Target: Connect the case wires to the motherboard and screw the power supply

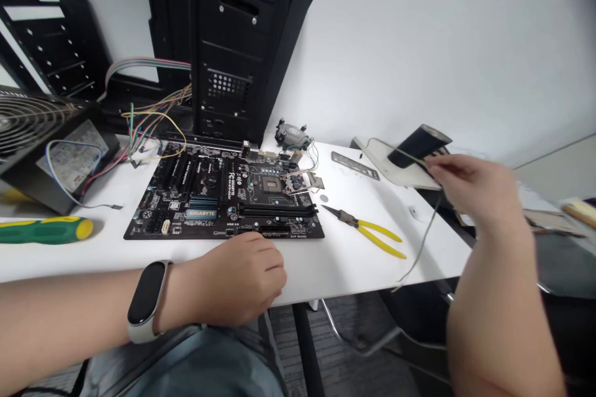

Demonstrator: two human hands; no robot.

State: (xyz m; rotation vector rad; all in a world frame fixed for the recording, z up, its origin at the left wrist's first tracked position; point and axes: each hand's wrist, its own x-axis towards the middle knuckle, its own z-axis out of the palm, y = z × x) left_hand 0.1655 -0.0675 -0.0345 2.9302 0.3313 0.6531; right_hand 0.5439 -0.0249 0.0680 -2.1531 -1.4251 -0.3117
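My right hand [465,185] is raised over the table's right side and pinches a thin greenish-grey wire [427,239]. One part of the wire runs left from my fingertips past a black cylindrical object [421,144]; the other hangs down past the table edge. My left hand [237,279], a watch band on its wrist, rests at the front edge with fingers curled in and nothing visible in them. Just beyond it lies a black motherboard [223,192], its CPU socket cover lifted. Yellow-handled pliers [365,229] lie to the motherboard's right.
A black computer case [246,37] stands behind the motherboard. On the left are a power supply [60,149] with loose cables and a green-yellow screwdriver handle [46,230]. A CPU fan [292,135] and a metal I/O plate [354,165] lie near the wall.
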